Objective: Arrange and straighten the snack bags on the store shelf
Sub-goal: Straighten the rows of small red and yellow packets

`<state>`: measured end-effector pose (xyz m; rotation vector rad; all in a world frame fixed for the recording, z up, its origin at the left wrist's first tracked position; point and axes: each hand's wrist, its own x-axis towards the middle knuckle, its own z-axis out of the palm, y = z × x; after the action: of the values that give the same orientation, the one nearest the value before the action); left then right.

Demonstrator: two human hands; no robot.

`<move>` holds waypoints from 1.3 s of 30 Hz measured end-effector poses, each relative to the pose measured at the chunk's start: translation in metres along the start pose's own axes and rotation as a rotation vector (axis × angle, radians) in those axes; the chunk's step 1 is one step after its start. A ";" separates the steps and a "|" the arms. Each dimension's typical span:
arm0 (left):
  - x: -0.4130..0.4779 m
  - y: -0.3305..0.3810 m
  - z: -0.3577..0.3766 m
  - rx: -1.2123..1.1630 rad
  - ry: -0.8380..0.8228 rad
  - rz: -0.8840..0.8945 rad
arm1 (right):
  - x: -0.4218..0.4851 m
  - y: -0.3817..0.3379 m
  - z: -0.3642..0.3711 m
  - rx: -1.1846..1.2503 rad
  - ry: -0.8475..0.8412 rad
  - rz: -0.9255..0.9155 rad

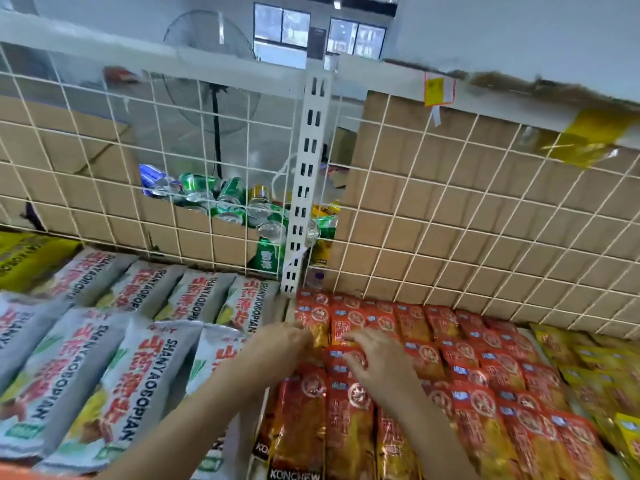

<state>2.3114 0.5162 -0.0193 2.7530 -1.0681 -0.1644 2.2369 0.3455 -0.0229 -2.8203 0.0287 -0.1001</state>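
Rows of red and orange snack bags point(446, 368) lie overlapping on the shelf in the middle. My left hand point(277, 348) reaches in at their left edge, its fingertips at the side of a back-row red bag point(311, 317). My right hand point(374, 358) lies flat on the red bags just to the right, fingers spread and pointing left. Grey and white snack bags point(104, 368) fill the left section in slanted rows. Yellow snack bags point(595, 368) lie at the right.
A white wire grid point(450, 202) backs the shelf, with cardboard boxes point(485, 244) behind it. A white slotted upright point(304, 188) divides the sections. Drink cans point(225, 199) sit behind the grid. A yellow-green bag point(24, 258) lies at the far left.
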 end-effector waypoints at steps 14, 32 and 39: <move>0.014 -0.014 0.003 0.063 -0.143 0.041 | 0.005 -0.015 0.011 0.037 -0.106 -0.096; 0.014 -0.019 0.000 -0.063 -0.142 0.025 | 0.004 -0.017 0.017 0.036 -0.146 -0.166; 0.023 -0.024 -0.009 -0.205 -0.131 -0.046 | 0.005 -0.016 0.019 0.172 -0.055 -0.109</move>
<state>2.3456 0.5188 -0.0161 2.6128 -0.9595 -0.4405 2.2436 0.3664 -0.0351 -2.6501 -0.1398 -0.0468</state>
